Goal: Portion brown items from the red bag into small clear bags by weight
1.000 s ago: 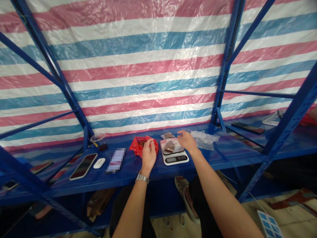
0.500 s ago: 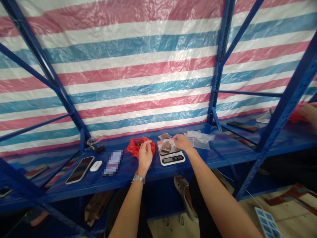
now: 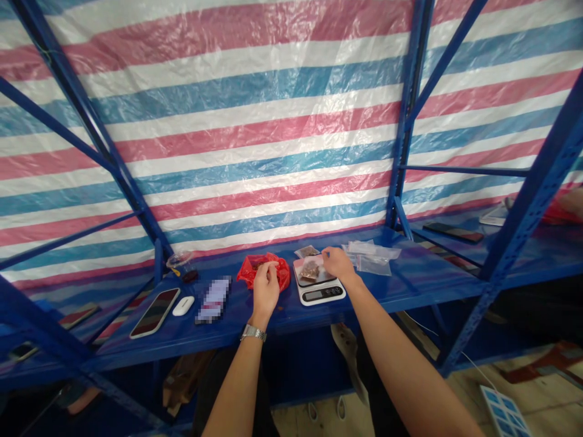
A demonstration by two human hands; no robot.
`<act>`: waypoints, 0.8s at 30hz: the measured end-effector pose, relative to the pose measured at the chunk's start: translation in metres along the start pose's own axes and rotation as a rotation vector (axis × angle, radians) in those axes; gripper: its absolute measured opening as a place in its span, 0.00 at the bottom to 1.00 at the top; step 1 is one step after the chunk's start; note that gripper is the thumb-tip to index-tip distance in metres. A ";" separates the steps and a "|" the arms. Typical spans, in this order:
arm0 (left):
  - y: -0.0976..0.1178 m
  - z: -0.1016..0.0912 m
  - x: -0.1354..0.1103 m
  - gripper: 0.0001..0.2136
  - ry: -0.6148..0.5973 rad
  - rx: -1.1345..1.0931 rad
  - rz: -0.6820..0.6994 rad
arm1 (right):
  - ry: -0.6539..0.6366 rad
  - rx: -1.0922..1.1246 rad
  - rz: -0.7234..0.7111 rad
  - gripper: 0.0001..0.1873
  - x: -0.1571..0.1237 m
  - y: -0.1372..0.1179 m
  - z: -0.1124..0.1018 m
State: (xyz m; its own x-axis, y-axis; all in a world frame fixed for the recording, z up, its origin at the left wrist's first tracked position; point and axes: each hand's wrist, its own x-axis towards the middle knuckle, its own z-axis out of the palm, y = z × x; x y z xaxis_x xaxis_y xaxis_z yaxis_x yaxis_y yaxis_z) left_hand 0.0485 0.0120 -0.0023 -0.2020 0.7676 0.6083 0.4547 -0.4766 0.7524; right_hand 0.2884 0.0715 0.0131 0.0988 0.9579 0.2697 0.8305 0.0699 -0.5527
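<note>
My left hand (image 3: 266, 286) pinches narrowly at the red plastic bag (image 3: 282, 273) of brown bits, my right hand (image 3: 338, 264) hovers fingers-together by the small filled bag (image 3: 310, 269) already on the kitchen scale (image 3: 319, 292), and more clear bags (image 3: 371, 257) lie unfilled on the shelf (image 3: 410, 285).

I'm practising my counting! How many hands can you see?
3. The left hand is at the red bag, the right hand is by the scale, and another person's hand is at the far right edge. More may be hidden.
</note>
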 end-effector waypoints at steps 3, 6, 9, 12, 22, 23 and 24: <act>-0.001 -0.002 0.000 0.13 -0.004 -0.008 -0.011 | 0.003 -0.007 -0.009 0.15 0.000 -0.001 0.001; 0.000 -0.003 0.000 0.13 -0.012 -0.005 -0.018 | 0.008 -0.011 -0.021 0.14 0.000 -0.002 0.001; 0.001 -0.002 0.000 0.12 -0.021 -0.008 -0.023 | 0.004 -0.016 -0.031 0.13 0.000 -0.003 0.001; 0.003 0.000 -0.001 0.12 -0.023 -0.005 -0.019 | -0.005 -0.020 -0.037 0.12 -0.001 -0.004 0.002; 0.009 0.015 -0.005 0.13 -0.039 -0.022 -0.020 | -0.028 -0.020 -0.075 0.12 -0.002 -0.010 0.009; 0.010 0.016 -0.005 0.13 -0.040 -0.024 -0.012 | -0.028 -0.015 -0.082 0.11 -0.002 -0.010 0.009; 0.010 0.017 -0.005 0.13 -0.041 -0.026 -0.003 | -0.027 -0.006 -0.089 0.11 -0.002 -0.010 0.010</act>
State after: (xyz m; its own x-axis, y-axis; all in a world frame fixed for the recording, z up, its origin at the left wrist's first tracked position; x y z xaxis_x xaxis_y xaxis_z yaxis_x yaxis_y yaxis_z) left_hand 0.0687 0.0100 -0.0022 -0.1677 0.7855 0.5957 0.4314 -0.4849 0.7608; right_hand 0.2740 0.0712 0.0102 0.0094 0.9552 0.2958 0.8388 0.1535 -0.5224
